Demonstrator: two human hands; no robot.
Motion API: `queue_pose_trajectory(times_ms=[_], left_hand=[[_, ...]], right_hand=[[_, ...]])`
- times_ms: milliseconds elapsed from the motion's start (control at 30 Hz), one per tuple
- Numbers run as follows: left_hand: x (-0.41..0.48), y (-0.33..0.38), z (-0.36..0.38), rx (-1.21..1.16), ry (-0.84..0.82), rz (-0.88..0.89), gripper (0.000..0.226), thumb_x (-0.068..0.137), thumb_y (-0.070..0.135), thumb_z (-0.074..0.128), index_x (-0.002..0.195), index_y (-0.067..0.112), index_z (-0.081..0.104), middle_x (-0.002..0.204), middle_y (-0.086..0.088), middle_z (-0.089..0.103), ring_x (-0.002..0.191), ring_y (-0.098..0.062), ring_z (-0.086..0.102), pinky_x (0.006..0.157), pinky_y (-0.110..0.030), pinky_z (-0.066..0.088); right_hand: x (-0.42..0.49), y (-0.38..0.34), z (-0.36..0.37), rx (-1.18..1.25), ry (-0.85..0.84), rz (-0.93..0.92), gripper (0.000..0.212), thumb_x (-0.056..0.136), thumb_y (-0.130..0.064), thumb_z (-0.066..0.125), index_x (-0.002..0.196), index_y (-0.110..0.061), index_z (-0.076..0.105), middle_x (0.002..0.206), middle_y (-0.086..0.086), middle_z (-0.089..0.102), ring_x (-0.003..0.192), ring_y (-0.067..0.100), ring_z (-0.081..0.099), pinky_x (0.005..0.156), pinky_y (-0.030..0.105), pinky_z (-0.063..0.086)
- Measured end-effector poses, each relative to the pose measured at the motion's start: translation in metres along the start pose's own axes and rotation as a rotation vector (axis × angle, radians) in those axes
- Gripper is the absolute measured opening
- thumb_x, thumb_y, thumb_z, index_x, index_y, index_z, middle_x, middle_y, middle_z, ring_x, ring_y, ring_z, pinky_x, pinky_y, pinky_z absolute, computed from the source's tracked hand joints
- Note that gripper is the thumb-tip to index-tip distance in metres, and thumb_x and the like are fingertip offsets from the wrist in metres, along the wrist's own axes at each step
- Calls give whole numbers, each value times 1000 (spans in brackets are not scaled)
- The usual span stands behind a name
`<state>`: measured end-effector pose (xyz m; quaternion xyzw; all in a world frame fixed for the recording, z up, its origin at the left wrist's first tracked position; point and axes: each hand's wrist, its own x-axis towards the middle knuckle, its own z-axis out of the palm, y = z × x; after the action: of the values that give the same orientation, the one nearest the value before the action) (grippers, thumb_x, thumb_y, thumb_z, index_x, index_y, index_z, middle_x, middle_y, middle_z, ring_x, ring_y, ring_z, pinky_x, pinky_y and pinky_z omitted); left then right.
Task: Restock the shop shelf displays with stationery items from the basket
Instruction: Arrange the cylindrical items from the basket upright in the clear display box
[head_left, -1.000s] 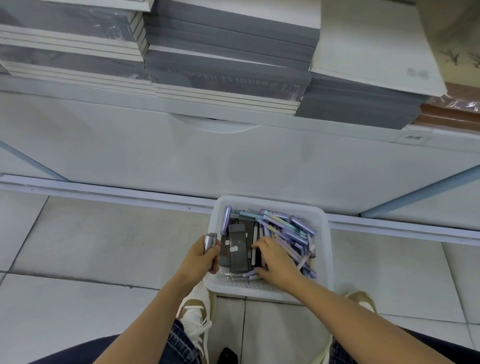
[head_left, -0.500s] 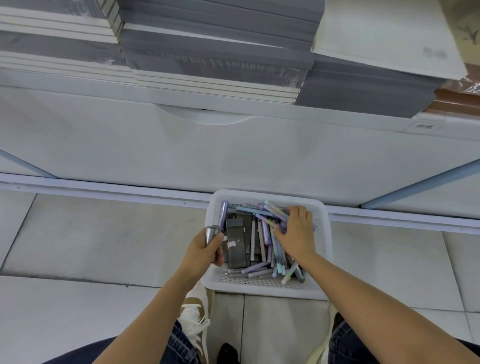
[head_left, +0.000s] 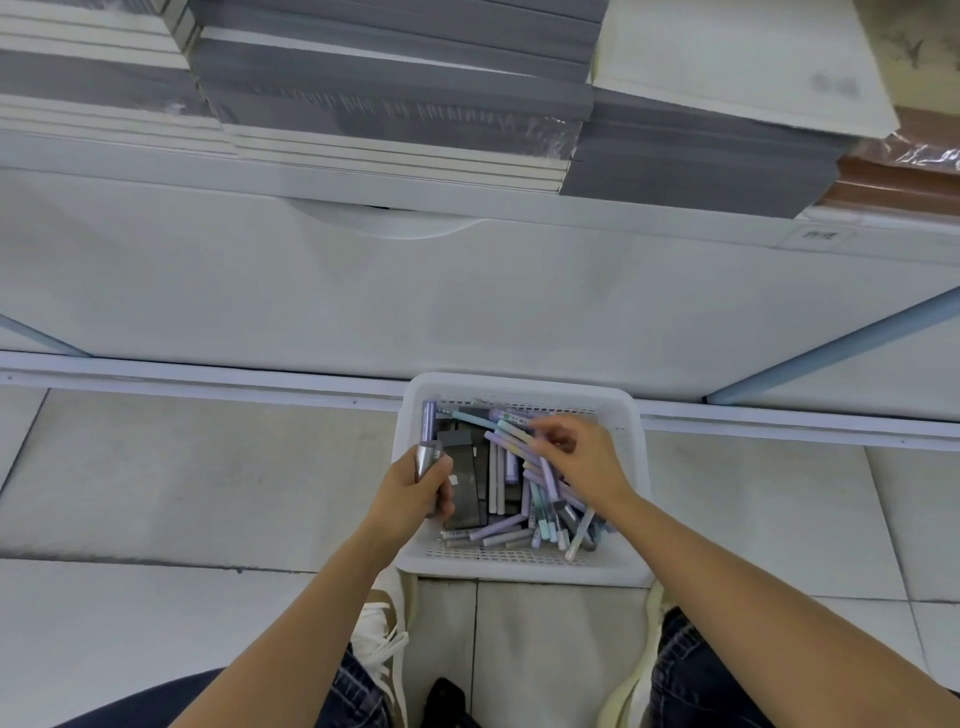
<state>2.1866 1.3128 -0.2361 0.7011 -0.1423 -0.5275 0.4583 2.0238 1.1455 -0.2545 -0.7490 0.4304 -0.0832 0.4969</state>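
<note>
rummaging in the basket (head_left: 519, 387)
left hand (head_left: 415, 491) still grips a silver item (head_left: 427, 460) at its left rim; right hand (head_left: 584, 460), shifted toward its middle, curls over pastel pens (head_left: 506, 527), grasp unclear.

Pastel stationery in white plastic, grey all around

The basket (head_left: 519, 382) is plain white, its walls punched with a fine grid of holes. The pens (head_left: 511, 530) in it are lilac, mint and pale blue, with some grey caps, and lie beside charcoal-black boxes (head_left: 465, 483). The tube (head_left: 427, 460) is metallic silver-grey. The shelf (head_left: 467, 301) is white and its strut (head_left: 831, 353) is light blue. The notebooks (head_left: 395, 104) are slate grey with white page edges, and one stack (head_left: 898, 182) is reddish brown. The floor (head_left: 182, 467) is pale grey tile with darker joints. The jeans (head_left: 696, 675) are dark blue denim, and the shoe (head_left: 384, 639) is white with tan trim.
</note>
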Motion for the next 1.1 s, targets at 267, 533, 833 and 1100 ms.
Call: queue_pose_trajectory(times_ms=[267,533,833,1100], left_hand=[[-15,40,21,-44,-76,68,26,97,31,55,93,6,63,66,-5,69,52,-16,57,53,-26,51],[-46,114,27,-191,-215,252,31,89,31,62,101,2,67,92,-16,73,45,-14,49,47,-23,44],[-105,238,45,-100,-427,543,37,91,34,58,120,12,62,106,-15,72,49,-14,52,51,-22,46],[-164,360,89,0,-425,794,27,99,32,50,111,11,62,98,-9,74,57,-12,58,55,-20,47]], right_hand=[[6,-75,8,395,-39,17,8,83,-8,74,86,-13,69,86,1,70,80,9,66,75,19,54],[-6,-164,-57,404,-191,-159,20,93,-7,60,113,-1,64,102,14,69,88,17,66,79,25,54],[-63,-277,-189,94,-268,-417,32,96,-9,56,127,-9,60,107,9,69,94,17,67,87,29,55],[-116,-341,-294,161,243,-740,25,89,-7,66,114,-11,66,105,13,68,92,18,68,82,24,56]])
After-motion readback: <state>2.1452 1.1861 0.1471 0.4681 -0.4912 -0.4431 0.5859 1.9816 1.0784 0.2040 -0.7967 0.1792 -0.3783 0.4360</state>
